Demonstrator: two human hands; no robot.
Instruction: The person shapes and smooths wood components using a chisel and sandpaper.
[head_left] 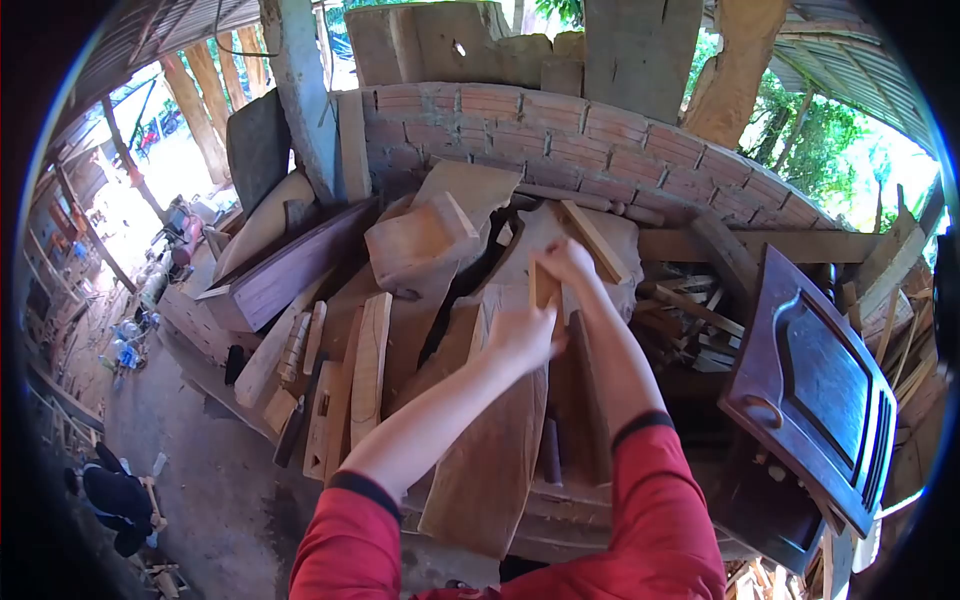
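Both of my arms, in red sleeves, reach out over a pile of scrap wood (430,250). My left hand (522,335) grips the lower end of a short light wooden piece (542,286). My right hand (566,262) is closed on the upper end of the same piece. The piece stands roughly upright above a long brown plank (490,450) that slopes down toward me. A thin light strip (594,240) lies just right of my right hand.
A curved brick wall (600,140) backs the pile, with thick timber slabs (640,50) on top. A dark carved wooden door panel (815,385) leans at the right. Small offcuts (700,320) lie behind it. A concrete floor (180,440) and a cluttered workshop area lie at the left.
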